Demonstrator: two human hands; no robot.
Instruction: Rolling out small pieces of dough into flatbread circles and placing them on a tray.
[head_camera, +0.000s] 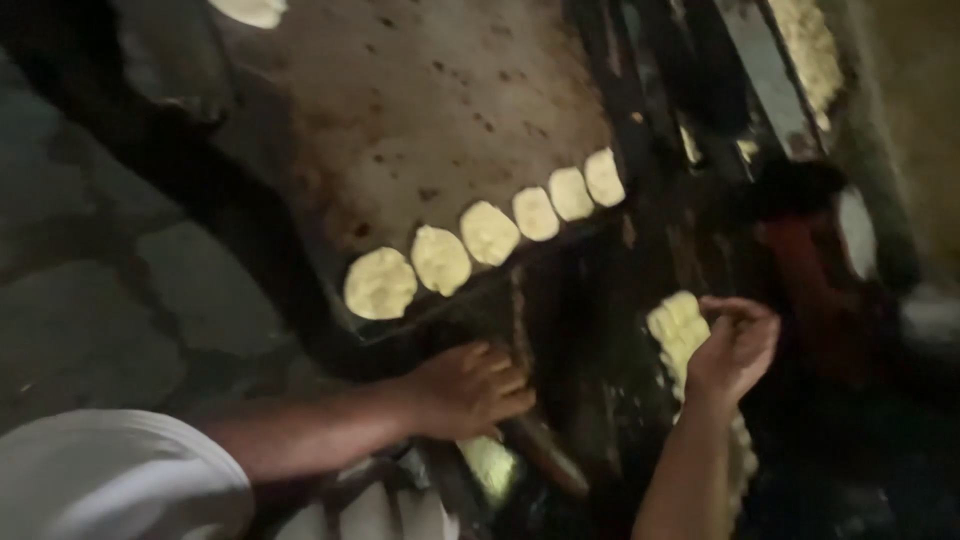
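My left hand (470, 390) rests loosely curled, holding nothing, just below the griddle (430, 110). My right hand (735, 345) pinches a dough round (678, 330) beside it; next, I judge, extend the griddle's row of dough rounds (490, 232).

Dim, warm light it was, and the whole frame came through soft with motion blur. The brightest patch sat on the wide brown metal griddle plate (430, 110), where the row of pale yellow round dough discs (487, 232) glowed against it. Heavy shadow swallowed the right side and lower edge. The left hand (470, 388) and right hand (735, 345) were smeared, fingers barely separable. Corners fell away to near black, grainy throughout.
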